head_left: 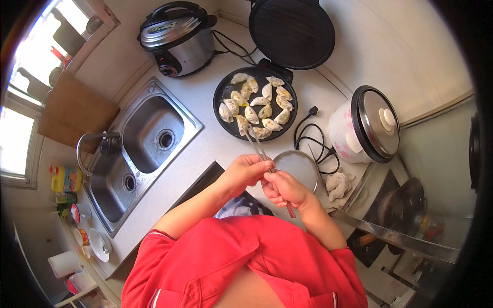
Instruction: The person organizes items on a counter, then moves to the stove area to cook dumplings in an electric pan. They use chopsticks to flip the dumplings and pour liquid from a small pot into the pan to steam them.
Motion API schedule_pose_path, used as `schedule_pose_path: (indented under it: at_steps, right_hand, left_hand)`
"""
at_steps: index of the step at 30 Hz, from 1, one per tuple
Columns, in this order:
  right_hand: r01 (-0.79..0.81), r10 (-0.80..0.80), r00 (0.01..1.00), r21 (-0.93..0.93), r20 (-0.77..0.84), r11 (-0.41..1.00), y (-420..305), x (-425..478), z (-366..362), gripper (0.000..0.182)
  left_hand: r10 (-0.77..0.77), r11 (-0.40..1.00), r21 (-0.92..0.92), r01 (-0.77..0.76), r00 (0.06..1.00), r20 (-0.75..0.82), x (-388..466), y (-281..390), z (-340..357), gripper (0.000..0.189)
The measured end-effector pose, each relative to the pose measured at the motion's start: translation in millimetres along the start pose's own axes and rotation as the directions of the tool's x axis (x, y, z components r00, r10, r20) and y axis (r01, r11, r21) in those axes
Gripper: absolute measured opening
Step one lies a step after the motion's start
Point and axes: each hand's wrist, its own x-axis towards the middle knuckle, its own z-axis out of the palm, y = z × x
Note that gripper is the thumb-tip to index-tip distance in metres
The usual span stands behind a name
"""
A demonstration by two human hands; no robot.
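My right hand point(287, 188) grips a pair of chopsticks point(259, 145) near their red ends. Farther along the shafts, the fingers of my left hand point(246, 171) are closed on them too, touching the right hand. The chopstick tips reach over the near rim of a round black electric griddle point(231, 130), by a browned dumpling point(242, 124). Several more dumplings, such as this one point(260, 101), lie spread across the plate, some with yellowish patches. The griddle's ridged lid point(291, 32) stands raised behind. Beside my right hand is a round, pale lid or dish with a metal rim point(295, 169).
A steel double sink point(154, 129) with a faucet point(85, 148) is at left. An electric pressure cooker point(181, 44) stands behind it. At right are a rice cooker point(352, 129), a coiled power cord point(308, 134), a crumpled cloth point(339, 184) and a wok point(402, 208).
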Motion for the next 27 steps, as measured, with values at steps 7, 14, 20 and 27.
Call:
schedule_pose_path:
  at_steps: [7, 14, 20, 27]
  right_hand:
    - [0.638, -0.838, 0.546, -0.649, 0.002, 0.414, 16, 5, 3, 0.037]
    - [0.346, -0.906, 0.214, -0.896, 0.364, -0.278, -1, 18, 4, 0.006]
    - [0.364, -0.967, 0.182, -0.926, 0.180, -0.104, -34, 33, -14, 0.007]
    - [0.346, -0.945, 0.198, -0.921, 0.260, -0.181, -49, 79, -31, 0.009]
  left_hand:
    - [0.029, 0.777, -0.629, -0.006, 0.999, 0.027, 2, 8, -26, 0.015]
    - [0.045, 0.971, -0.235, -0.047, 0.999, -0.012, -4, 0, -19, 0.028]
    - [0.812, 0.115, 0.953, 0.281, 0.526, -0.254, 16, -75, -177, 0.033]
    - [0.824, -0.074, 0.936, 0.345, 0.550, -0.138, -3, -84, -205, 0.044]
